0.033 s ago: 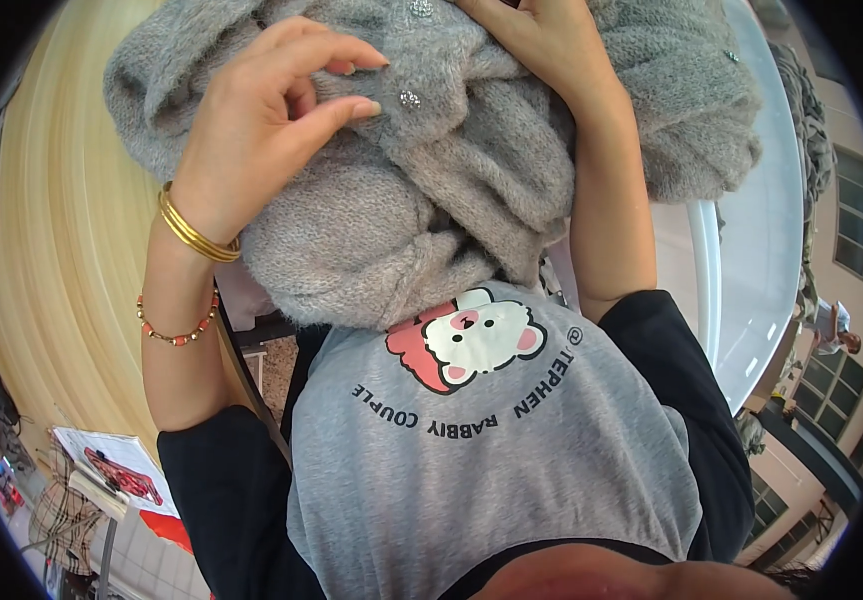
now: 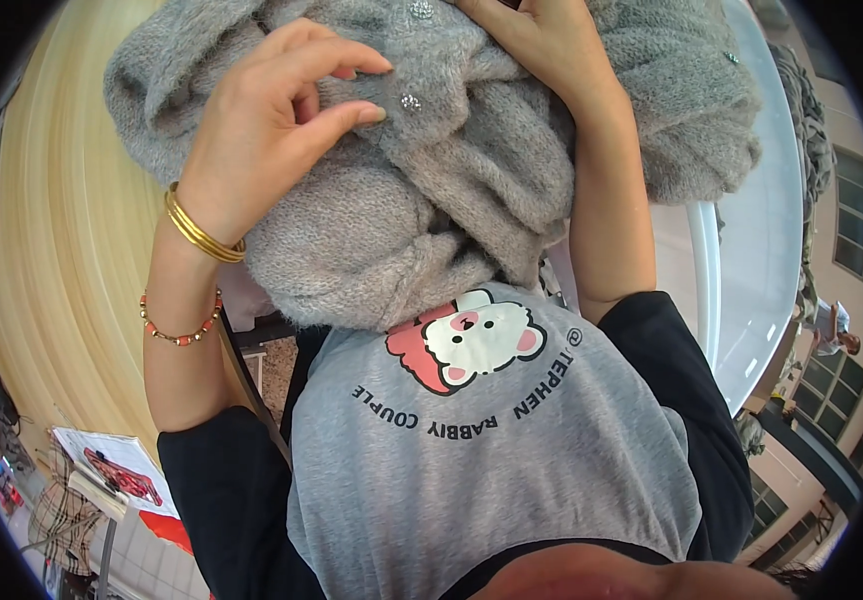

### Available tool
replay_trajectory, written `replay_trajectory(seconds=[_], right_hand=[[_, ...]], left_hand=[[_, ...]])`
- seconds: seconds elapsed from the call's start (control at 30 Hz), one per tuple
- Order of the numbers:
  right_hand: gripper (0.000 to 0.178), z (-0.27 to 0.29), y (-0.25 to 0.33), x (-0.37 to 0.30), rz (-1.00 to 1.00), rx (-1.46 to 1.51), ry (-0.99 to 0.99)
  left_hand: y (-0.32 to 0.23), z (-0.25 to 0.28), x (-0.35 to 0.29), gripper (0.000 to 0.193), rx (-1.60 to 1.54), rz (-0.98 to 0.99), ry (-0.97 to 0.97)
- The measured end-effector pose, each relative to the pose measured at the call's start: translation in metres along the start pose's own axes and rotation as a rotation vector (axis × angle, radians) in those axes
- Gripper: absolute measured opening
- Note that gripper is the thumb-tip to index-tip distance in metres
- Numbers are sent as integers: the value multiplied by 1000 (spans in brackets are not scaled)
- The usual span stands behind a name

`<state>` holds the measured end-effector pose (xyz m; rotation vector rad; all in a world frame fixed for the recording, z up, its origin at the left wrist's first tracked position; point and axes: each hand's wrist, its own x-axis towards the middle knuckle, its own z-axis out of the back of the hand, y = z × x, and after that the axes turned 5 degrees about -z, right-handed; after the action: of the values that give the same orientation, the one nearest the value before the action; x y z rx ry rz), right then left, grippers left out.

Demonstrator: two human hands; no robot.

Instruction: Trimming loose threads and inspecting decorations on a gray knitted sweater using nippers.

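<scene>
A fluffy grey knit garment (image 2: pixel 511 160) with sparkling buttons lies bunched in front of me, partly in my lap. My left hand (image 2: pixel 281 110) hovers over it, thumb and forefinger apart with a gap between them. Just right of those fingertips sits one glittering button (image 2: pixel 410 102). Another sparkling button (image 2: pixel 421 10) shows farther up, near the top edge. My right hand (image 2: pixel 541 45) rests on the knit at the top, its thumb reaching left. The picture's edge cuts off its other fingers, so their grip is hidden.
A pale wood-grain tabletop (image 2: pixel 61 220) curves along the left. To the right is a glossy white surface (image 2: pixel 756 250) with a raised rim. Printed papers (image 2: pixel 116 470) lie at lower left. More grey knitwear (image 2: pixel 813 150) and a person (image 2: pixel 836 330) are at far right.
My left hand has shifted very slightly right and down, its finger gap still nearly the same. My right hand and the garment look almost unmoved.
</scene>
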<state>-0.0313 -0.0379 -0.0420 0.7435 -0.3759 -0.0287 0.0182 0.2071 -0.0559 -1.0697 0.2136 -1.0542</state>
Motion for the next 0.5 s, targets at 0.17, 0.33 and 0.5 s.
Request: replay_trajectory(seconds=[0.17,0.33,0.5], right_hand=[[40,-2,1,-1,5,-12,7],[40,1,2,0,-24,-11,19],[40,4,10,-2,-113,9,-15]], left_hand=[[6,-18,-1,32,149,-95,-38],[0,-31,1,26,236,-131,-122],[-1,-37,4,29,145,17,-109]])
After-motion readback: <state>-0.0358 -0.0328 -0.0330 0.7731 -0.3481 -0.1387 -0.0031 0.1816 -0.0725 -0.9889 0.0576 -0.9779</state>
